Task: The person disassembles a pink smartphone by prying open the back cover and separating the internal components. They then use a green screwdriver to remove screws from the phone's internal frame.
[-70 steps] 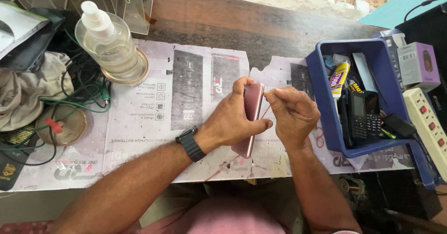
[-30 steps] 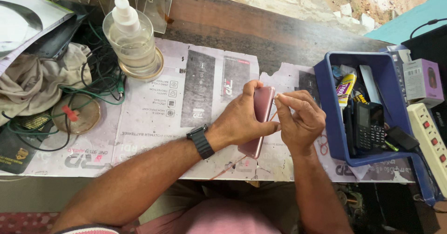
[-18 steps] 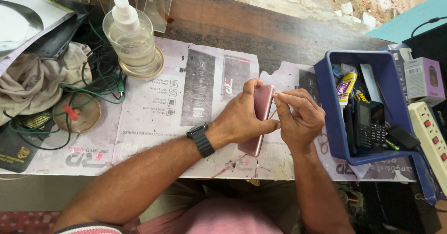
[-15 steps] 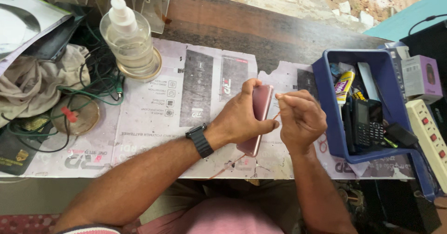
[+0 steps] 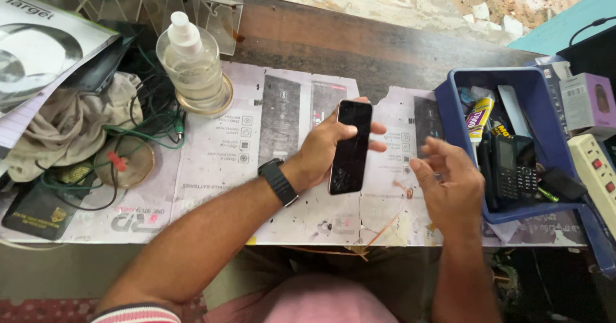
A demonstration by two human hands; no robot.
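My left hand [image 5: 324, 151], with a black watch on the wrist, grips a slim smartphone [image 5: 351, 146] above the paper-covered table. The phone's dark, scuffed screen faces up at me. My right hand [image 5: 449, 183] hovers just to the right of the phone, apart from it, with its fingers loosely curled. A thin orange wire loop [image 5: 398, 204] lies on the paper below that hand; I cannot tell whether the fingers touch it.
A blue plastic bin [image 5: 457, 114] at right holds a black keypad phone [image 5: 513, 167], tubes and tools. A spray bottle [image 5: 191, 66] stands at back left. Cloth, green wires [image 5: 138, 133] and a dark case crowd the left. A white power strip [image 5: 597, 172] lies far right.
The phone was held edge-on with my right hand working at its side; now it is turned screen up and my right hand has pulled away to the right.
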